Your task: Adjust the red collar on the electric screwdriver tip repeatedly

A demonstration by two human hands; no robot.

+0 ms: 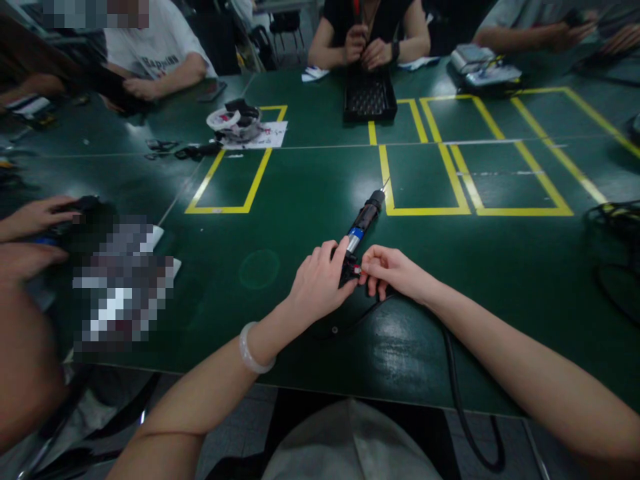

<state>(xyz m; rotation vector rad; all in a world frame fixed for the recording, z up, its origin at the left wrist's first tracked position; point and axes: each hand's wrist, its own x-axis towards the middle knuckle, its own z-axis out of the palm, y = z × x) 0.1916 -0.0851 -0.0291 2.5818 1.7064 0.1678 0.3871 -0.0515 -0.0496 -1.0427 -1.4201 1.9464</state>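
An electric screwdriver [365, 219] lies on the green table, its thin bit pointing away from me to the upper right. It has a black front, a blue band and a silver section. My left hand [320, 280] is closed over its near end, where the housing looks open and dark parts show. A small red and white piece [357, 270] sticks out there, possibly a connector. The fingertips of my right hand [390, 270] pinch at this piece, and just what they grip is partly hidden. A black cable [453, 360] runs from under my right hand over the table's front edge.
Yellow tape outlines [427, 212] mark the green table [280, 320]. Beyond them stand a black tray [370, 100] and a bundle of tape rolls and black parts [237, 123] on paper. Black cables [620, 227] lie at right. Co-workers sit opposite; another's hands [43, 220] are at left.
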